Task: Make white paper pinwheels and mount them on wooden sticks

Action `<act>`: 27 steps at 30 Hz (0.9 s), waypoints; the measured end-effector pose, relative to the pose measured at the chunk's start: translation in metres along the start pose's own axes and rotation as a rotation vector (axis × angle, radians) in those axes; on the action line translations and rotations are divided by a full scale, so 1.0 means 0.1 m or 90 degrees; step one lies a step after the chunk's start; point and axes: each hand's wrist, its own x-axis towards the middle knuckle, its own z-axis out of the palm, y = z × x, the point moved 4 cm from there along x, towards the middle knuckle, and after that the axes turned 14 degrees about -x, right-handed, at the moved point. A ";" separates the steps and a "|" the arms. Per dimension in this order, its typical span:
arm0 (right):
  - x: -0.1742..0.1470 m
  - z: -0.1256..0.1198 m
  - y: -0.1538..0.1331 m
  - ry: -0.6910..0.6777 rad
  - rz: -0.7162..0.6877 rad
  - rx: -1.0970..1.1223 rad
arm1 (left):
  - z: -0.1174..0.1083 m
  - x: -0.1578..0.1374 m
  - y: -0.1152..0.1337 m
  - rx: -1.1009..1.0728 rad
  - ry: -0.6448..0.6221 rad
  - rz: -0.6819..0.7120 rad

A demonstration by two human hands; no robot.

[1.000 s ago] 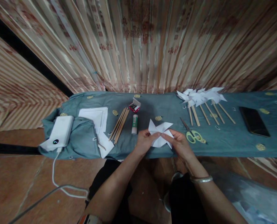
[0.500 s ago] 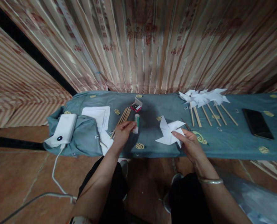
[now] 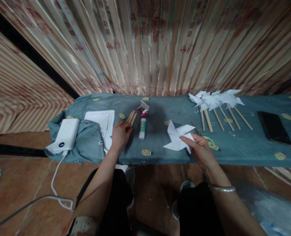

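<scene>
My right hand (image 3: 198, 146) pinches a white paper pinwheel (image 3: 176, 137) by one blade, thumb on top near the dark pin at its centre. My left hand (image 3: 121, 134) is over a bundle of thin wooden sticks (image 3: 133, 117), its fingers curled onto them and hiding their lower parts. Just right of that hand a glue stick (image 3: 142, 128) with a green label lies on the cloth. Behind it stands an open small red box (image 3: 142, 108) with little dark and shiny pieces inside.
Several finished pinwheels (image 3: 215, 99) on sticks lie at the back right, left of a black phone (image 3: 275, 127). White paper sheets (image 3: 100, 118) lie to the left, beside a white power bank (image 3: 68, 132) with a cable. A teal cloth (image 3: 157, 157) covers the narrow table before a curtain.
My left hand has moved left from beside the glue stick onto the wooden sticks. My right hand still holds the pinwheel in nearly the same place.
</scene>
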 end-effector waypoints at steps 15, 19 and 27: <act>-0.02 0.02 -0.01 -0.003 0.007 -0.002 | -0.02 0.00 0.09 0.083 -0.024 -0.035; -0.02 0.04 -0.02 -0.004 0.009 -0.003 | -0.02 0.00 0.07 0.063 -0.004 -0.043; -0.02 0.03 -0.03 -0.011 -0.007 -0.023 | -0.04 0.01 -0.08 -0.108 0.060 -0.114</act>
